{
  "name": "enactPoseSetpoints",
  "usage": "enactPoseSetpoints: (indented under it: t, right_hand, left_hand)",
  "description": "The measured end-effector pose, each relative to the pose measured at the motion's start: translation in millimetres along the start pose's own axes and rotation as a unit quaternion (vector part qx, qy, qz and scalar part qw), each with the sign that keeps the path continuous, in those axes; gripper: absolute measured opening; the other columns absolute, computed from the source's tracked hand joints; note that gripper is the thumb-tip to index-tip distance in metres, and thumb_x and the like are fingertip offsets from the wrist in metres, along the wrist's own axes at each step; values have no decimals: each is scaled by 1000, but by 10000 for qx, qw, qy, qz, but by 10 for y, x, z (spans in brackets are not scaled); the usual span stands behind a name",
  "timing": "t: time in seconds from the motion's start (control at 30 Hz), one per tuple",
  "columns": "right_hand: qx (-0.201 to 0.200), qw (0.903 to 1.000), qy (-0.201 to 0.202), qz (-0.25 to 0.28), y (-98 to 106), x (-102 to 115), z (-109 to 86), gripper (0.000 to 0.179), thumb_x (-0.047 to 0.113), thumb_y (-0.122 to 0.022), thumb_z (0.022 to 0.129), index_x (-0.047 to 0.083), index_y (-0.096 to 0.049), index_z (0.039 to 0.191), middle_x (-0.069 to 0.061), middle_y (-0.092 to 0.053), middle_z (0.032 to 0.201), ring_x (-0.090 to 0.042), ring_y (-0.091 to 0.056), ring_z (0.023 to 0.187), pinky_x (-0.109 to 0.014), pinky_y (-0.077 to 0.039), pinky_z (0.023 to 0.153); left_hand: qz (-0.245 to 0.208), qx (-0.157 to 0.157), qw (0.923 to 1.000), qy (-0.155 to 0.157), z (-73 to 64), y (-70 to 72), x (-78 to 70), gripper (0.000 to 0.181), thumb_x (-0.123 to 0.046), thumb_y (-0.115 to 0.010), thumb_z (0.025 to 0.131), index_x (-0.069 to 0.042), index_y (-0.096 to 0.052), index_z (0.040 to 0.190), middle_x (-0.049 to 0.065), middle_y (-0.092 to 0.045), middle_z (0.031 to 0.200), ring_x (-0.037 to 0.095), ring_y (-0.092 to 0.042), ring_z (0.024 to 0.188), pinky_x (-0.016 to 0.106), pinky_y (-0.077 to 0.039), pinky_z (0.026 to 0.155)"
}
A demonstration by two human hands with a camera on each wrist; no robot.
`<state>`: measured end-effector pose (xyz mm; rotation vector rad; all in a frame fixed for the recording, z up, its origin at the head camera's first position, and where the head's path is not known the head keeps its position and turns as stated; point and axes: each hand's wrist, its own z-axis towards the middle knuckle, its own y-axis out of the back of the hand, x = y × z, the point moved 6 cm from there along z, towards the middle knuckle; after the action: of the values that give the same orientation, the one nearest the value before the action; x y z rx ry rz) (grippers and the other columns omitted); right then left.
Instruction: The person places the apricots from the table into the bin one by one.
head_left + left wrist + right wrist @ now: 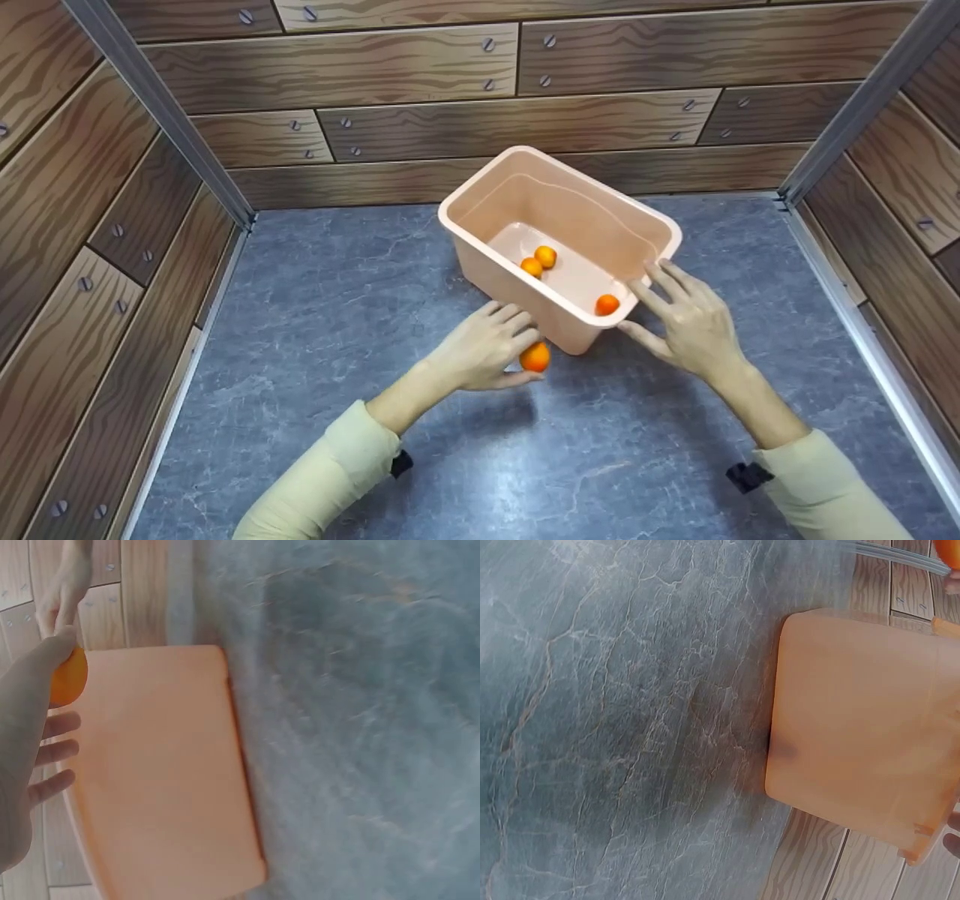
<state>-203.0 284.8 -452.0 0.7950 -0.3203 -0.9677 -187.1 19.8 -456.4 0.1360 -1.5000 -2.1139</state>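
Observation:
Between the thumb and index finger of my left hand [491, 349] is a small orange [535, 358], just outside the near wall of a peach plastic bin [502, 277]. In the left wrist view, the orange [70, 679] is pinched at the fingertips while the other fingers stick out beside the bin. My right hand [694, 322] is at the bin's right end, its fingers spread and reaching over the rim, thumb by the near corner. Inside the bin lie three more oranges: two together [545, 256] near the middle, one [607, 304] in the near right corner.
The bin stands at an angle on a blue-grey marbled floor [337, 300]. Wood-pattern panels [420, 67] rise behind it and on both sides, with metal strips [161, 105] along the corners. A dark wrist device [748, 476] shows at the right sleeve.

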Motion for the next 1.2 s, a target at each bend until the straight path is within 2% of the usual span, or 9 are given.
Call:
enactPoseSetpoints:
  t: [0.17, 0.33, 0.6, 0.9, 1.03, 1.2]
  right_hand:
    - [-50, 9999, -12, 93, 1, 4, 5, 74, 75, -45, 100, 15, -74, 132, -21, -71, 136, -43, -67, 125, -61, -57, 91]
    - [24, 9999, -43, 98, -2, -10, -2, 75, 76, -44, 100, 15, -73, 133, -21, -70, 137, -44, -67, 126, -63, -57, 92]
    - [140, 9999, -34, 71, -32, -19, -21, 77, 78, -42, 99, 15, -73, 132, -21, -70, 138, -45, -66, 127, -63, -57, 93]
    - [181, 9998, -5, -11, -31, -21, -18, 75, 76, -43, 100, 15, -73, 132, -20, -69, 139, -43, -66, 128, -61, -57, 93]
    - [65, 10000, 48, -22, -26, -17, -13, 74, 75, -44, 100, 14, -74, 131, -20, -70, 138, -43, -66, 126, -61, -57, 92]
    - [148, 9999, 3, 5, -35, -19, -25, 74, 74, -46, 100, 14, -74, 132, -20, -69, 140, -43, -66, 128, -61, -57, 93]
  left_hand:
    - [20, -70, 10000, -14, 114, 127, 75, 54, -66, -62, 96, -17, -70, 117, 0, -70, 116, 21, -65, 112, 35, -53, 97]
    - [57, -101, 9998, 158, 243, 228, 210, 55, -66, -60, 98, -16, -68, 119, 1, -69, 120, 22, -64, 114, 37, -52, 98]
    - [23, -373, 9987, 334, 397, 286, 374, 50, -61, -66, 96, -15, -69, 115, 2, -70, 118, 23, -65, 111, 36, -54, 98]
    - [-47, -369, 9979, 526, 608, 211, 533, 51, -62, -63, 97, -15, -69, 115, 1, -70, 116, 23, -61, 116, 38, -43, 114]
    - [-149, -264, 9974, 648, 690, 144, 599, 50, -62, -63, 98, -15, -70, 113, 2, -71, 114, 24, -62, 116, 38, -43, 112]
    - [-364, -2, 9959, 825, 773, 42, 670, 51, -61, -63, 98, -14, -70, 116, 5, -71, 115, 27, -65, 114, 39, -48, 109]
